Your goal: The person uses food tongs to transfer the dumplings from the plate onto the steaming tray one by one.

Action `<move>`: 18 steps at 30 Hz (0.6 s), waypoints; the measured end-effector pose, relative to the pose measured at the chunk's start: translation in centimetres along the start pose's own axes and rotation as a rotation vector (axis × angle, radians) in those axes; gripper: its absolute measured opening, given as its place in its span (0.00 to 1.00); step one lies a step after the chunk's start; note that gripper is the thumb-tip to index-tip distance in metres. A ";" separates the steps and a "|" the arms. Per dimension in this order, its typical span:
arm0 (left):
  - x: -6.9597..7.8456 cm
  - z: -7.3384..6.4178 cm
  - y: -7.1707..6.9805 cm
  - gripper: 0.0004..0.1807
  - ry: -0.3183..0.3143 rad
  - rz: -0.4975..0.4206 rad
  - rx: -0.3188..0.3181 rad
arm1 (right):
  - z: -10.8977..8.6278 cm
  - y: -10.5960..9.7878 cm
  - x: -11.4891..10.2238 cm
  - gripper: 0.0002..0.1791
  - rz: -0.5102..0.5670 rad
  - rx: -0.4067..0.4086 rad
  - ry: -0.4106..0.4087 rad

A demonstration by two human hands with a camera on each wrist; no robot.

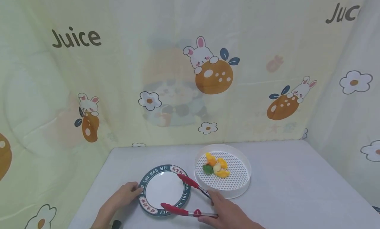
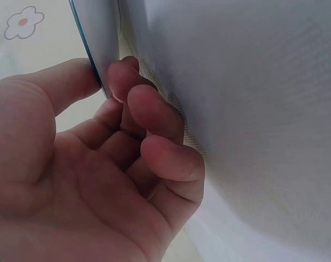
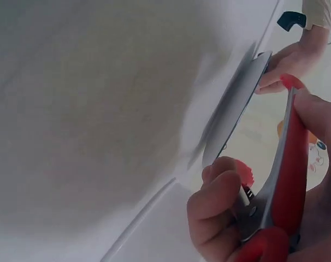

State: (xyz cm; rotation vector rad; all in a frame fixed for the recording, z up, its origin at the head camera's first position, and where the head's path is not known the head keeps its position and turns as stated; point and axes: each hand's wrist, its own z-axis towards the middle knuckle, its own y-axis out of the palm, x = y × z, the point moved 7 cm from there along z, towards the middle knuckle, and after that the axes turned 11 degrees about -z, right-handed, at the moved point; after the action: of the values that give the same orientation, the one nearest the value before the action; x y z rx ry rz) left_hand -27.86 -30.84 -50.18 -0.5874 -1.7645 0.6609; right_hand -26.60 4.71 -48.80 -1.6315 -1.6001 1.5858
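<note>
A round plate (image 1: 164,191) with a white middle and a dark green lettered rim is on the table. My left hand (image 1: 127,192) pinches its left edge, thumb on the rim and fingertips (image 2: 154,109) at the underside. Red-tipped metal tongs (image 1: 178,210) are held in my right hand (image 1: 227,211). Their two arms are spread apart over the plate's right side, with nothing between the tips. Behind and to the right, a white perforated round tray (image 1: 237,173) bears several orange-yellow pieces (image 1: 222,174), a green piece (image 1: 208,169) and a pale piece (image 1: 217,167).
The grey-white table (image 1: 285,182) extends to the right of the tray. A printed curtain (image 1: 166,64) with rabbits and oranges hangs behind the table and along its sides. At the left wrist shows a small black object (image 1: 116,224).
</note>
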 end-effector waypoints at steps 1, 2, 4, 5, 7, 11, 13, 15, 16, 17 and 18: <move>0.1 0.0 0.0 0.12 0.001 0.002 0.000 | 0.0 0.0 0.1 0.56 -0.009 0.003 0.001; 0.1 -0.1 -0.1 0.12 0.002 0.003 0.000 | 0.0 0.0 0.1 0.56 -0.026 0.009 -0.002; 0.3 -0.1 -0.1 0.12 0.007 0.006 0.000 | 0.0 0.1 0.2 0.56 -0.057 0.017 -0.008; 0.3 -0.1 -0.2 0.13 0.009 0.010 0.000 | 0.0 0.2 0.3 0.56 -0.073 0.020 -0.011; 0.4 -0.1 -0.2 0.13 0.011 0.012 0.002 | 0.0 0.3 0.4 0.56 -0.112 0.026 -0.019; 0.5 0.0 -0.1 0.12 0.014 0.012 -0.002 | 0.1 0.5 0.6 0.57 -0.184 0.034 -0.016; 0.5 0.2 0.0 0.13 0.014 0.011 -0.006 | 0.2 0.6 0.7 0.57 -0.227 0.037 -0.013; 0.5 0.3 0.1 0.13 0.013 0.010 -0.009 | 0.3 0.7 0.7 0.57 -0.265 0.038 -0.009; 0.5 0.3 0.2 0.13 0.014 0.010 -0.011 | 0.3 0.7 0.8 0.57 -0.279 0.039 -0.005; 0.5 0.4 0.2 0.13 0.016 0.009 -0.012 | 0.3 0.7 0.8 0.57 -0.292 0.040 -0.001; 0.6 0.4 0.2 0.13 0.018 0.008 -0.013 | 0.4 0.7 0.8 0.56 -0.304 0.040 0.001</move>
State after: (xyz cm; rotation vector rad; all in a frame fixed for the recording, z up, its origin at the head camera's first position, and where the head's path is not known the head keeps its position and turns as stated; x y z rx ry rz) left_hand -28.42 -30.37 -50.03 -0.6079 -1.7518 0.6484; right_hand -26.80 5.06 -49.89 -1.2945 -1.7093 1.4479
